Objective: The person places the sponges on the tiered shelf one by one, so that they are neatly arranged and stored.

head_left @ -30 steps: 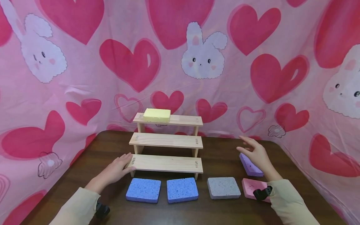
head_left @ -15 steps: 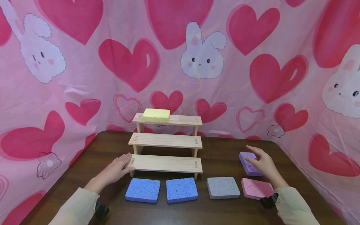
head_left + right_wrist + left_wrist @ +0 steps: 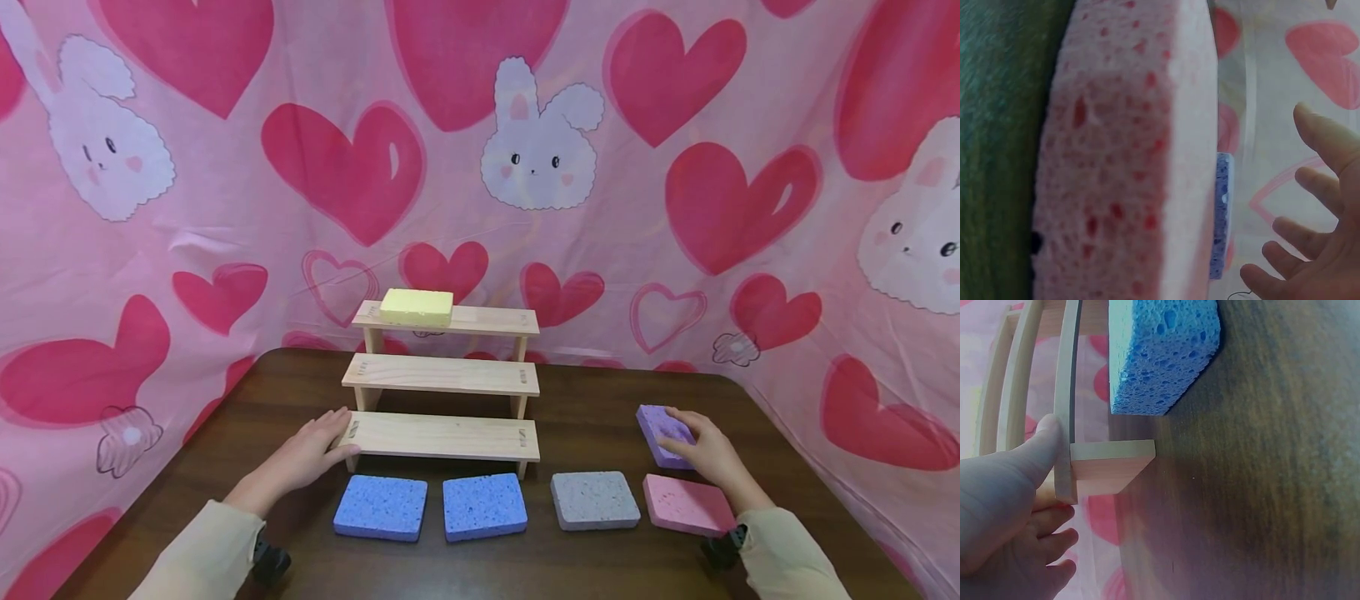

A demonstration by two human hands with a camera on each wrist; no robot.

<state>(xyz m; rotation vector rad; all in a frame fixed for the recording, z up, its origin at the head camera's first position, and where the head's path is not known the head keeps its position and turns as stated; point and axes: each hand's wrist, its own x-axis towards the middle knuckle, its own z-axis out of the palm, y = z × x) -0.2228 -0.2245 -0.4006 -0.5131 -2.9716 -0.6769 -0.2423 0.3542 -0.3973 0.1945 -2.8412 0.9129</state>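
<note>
A three-tier wooden rack [image 3: 442, 435] stands on the table, a yellow sponge [image 3: 417, 307] lying on its top shelf. My left hand [image 3: 303, 457] holds the left end of the lowest shelf; in the left wrist view its thumb [image 3: 1046, 440] lies against the board's edge, with the other fingers bent round the end. My right hand [image 3: 708, 450] hovers at the right side of a purple sponge [image 3: 663, 433], thumb over its near part. The right wrist view shows those fingers [image 3: 1316, 187] spread, with a gap to the purple sponge. Beneath the right wrist lies a pink sponge [image 3: 686, 504].
In front of the rack, two blue sponges [image 3: 381, 508] and a grey sponge [image 3: 595, 501] form a row with the pink one. The dark wooden table [image 3: 450, 575] ends at a pink cloth backdrop [image 3: 600, 233] with hearts and rabbits.
My right hand has come down and slightly to the right, from above and beyond the purple sponge to close beside it. My left hand stays on the shelf.
</note>
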